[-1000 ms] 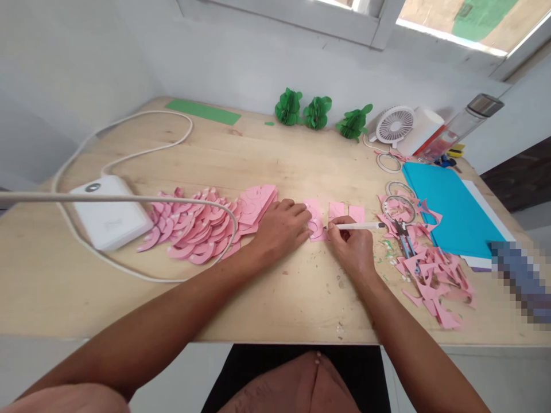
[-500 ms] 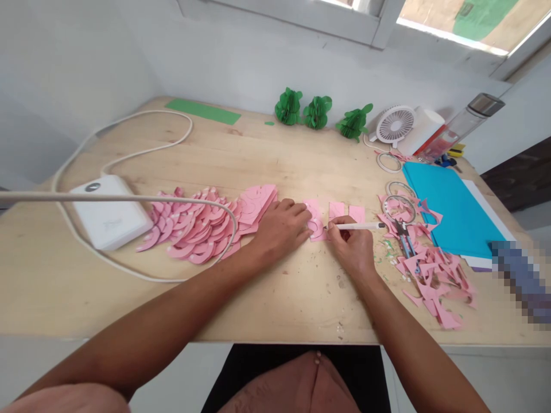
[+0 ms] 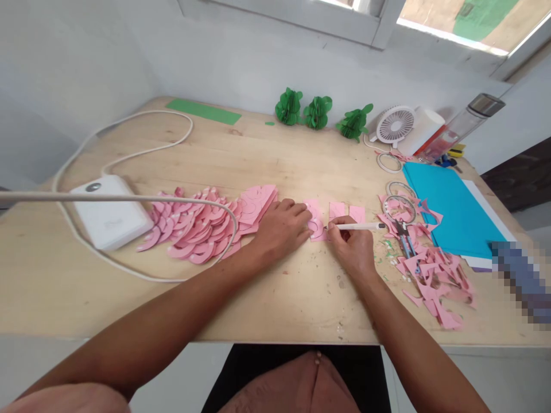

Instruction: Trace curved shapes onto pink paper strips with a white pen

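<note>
My left hand [image 3: 284, 226] lies flat on the table, fingers stretched out, its fingertips on the left edge of a small pink paper piece [image 3: 315, 209]. A curved outline is drawn on that piece. In my right hand [image 3: 353, 248] is a white pen [image 3: 364, 226], its tip at the paper's right side. Two more pink paper pieces [image 3: 357, 213] lie just beyond the right hand. To the left of my left hand sits a stack of pink paper pieces with drawn curves [image 3: 258, 205], beside a heap of cut pink paper shapes [image 3: 200, 229].
Pink scraps [image 3: 439, 281] and scissors [image 3: 404, 238] lie on the right, near tape rolls [image 3: 390, 163] and a blue folder [image 3: 451, 209]. A white power bank [image 3: 112, 212] and its cable are on the left. Green paper trees [image 3: 317, 112], a fan [image 3: 395, 125] and a bottle [image 3: 465, 127] stand behind.
</note>
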Motion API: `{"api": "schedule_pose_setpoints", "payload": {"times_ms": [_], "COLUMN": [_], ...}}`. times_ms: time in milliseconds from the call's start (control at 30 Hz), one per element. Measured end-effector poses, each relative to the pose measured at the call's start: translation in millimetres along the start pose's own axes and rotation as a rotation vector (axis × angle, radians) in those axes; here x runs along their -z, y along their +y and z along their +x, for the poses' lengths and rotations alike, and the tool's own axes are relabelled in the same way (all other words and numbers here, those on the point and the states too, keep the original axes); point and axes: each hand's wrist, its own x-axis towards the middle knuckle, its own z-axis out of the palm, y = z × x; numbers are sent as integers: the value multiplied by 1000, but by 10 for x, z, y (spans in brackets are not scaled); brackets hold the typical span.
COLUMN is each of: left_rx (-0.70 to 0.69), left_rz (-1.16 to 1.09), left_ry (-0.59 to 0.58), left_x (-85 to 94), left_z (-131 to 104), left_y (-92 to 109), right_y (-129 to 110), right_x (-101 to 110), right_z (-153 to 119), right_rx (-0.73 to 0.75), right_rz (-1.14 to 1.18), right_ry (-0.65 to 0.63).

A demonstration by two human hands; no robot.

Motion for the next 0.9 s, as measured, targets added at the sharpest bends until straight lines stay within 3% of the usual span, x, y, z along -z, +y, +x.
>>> {"api": "schedule_pose_setpoints", "payload": {"times_ms": [900], "left_rx": [7], "left_rz": [-8], "left_ry": [-12], "left_x": [21], "left_z": [2], "left_y": [12], "right_y": [17], "right_x": [-7], "right_z": [-14], "right_rx": [34], "right_rz": [3], "right_ry": [10]}}
